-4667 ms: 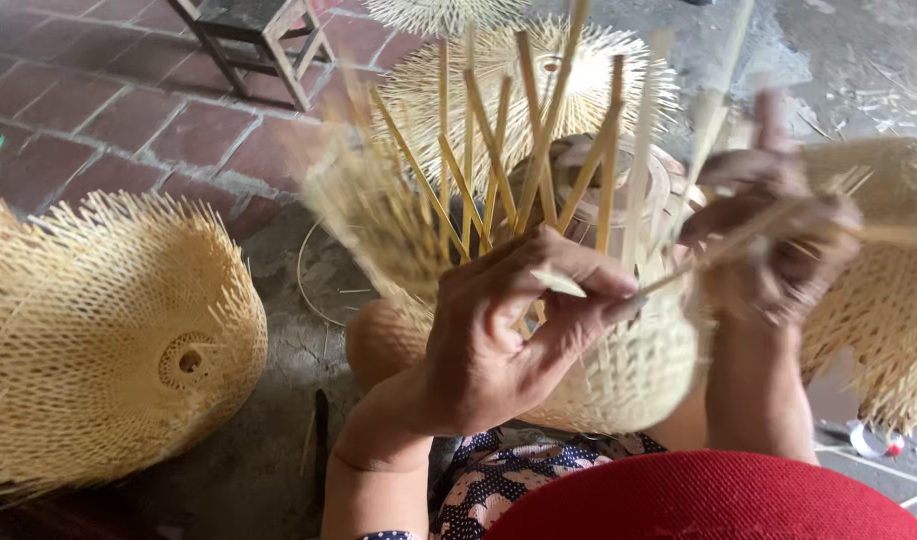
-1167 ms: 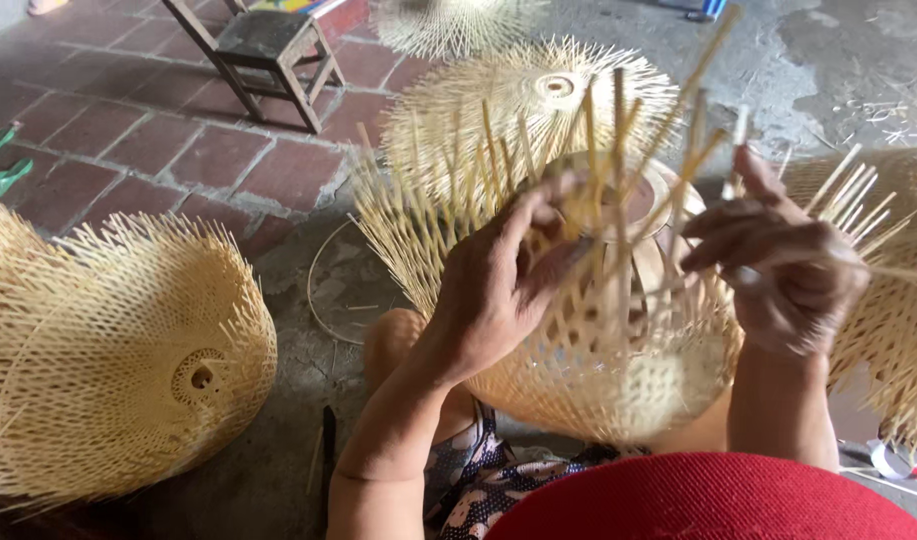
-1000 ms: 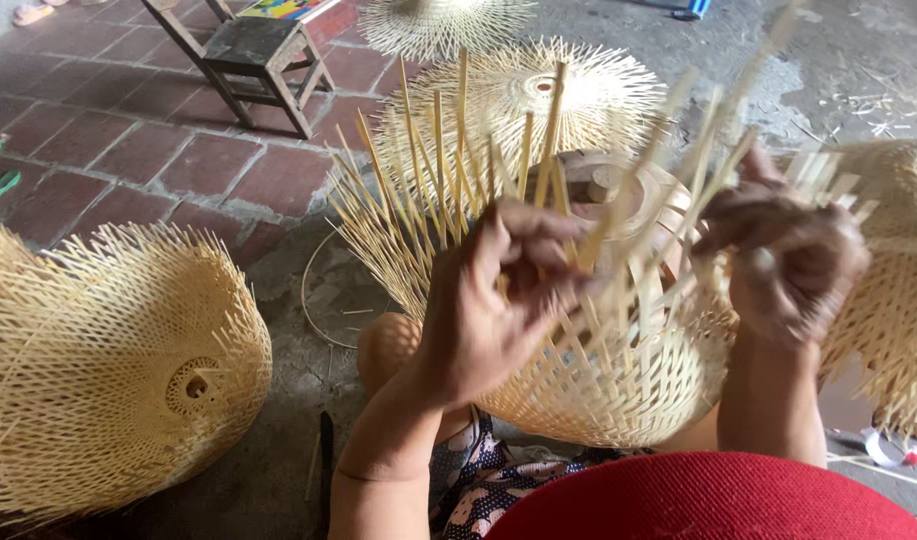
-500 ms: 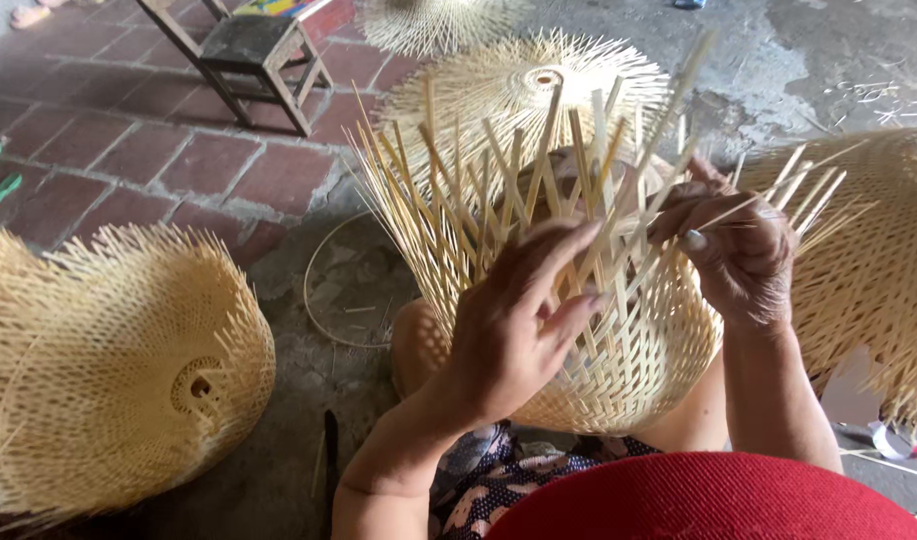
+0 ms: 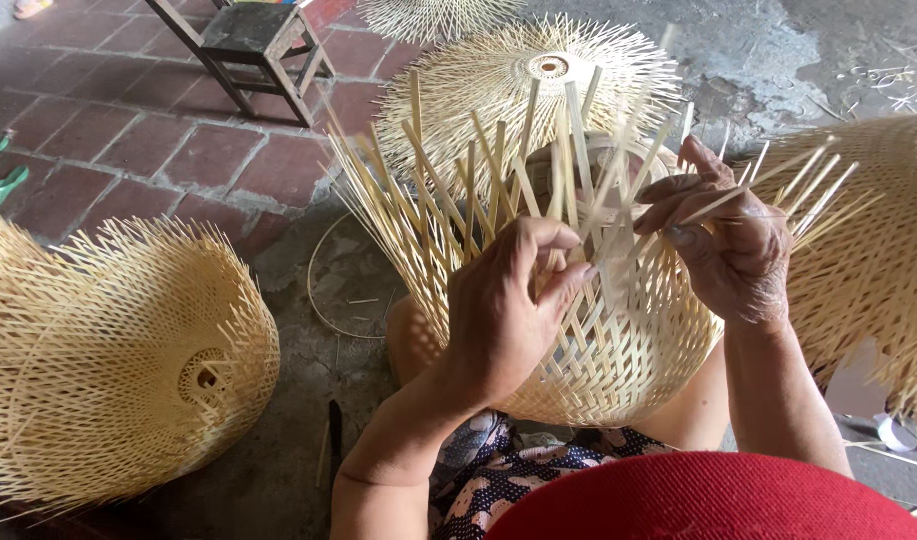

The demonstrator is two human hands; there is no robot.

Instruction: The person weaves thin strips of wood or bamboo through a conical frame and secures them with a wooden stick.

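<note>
- Pale woven bamboo-strip basket sat on the person's lap; lower body woven, upper strips loose, rim unfinished.
- Left hand pinched strips; right hand gripped one strip.

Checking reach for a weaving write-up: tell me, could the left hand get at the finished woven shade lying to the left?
Probably yes. The left hand is busy pinching strips on the half-woven basket, but only bare ground separates it from the finished shade; it looks near enough for a stretch.
</note>
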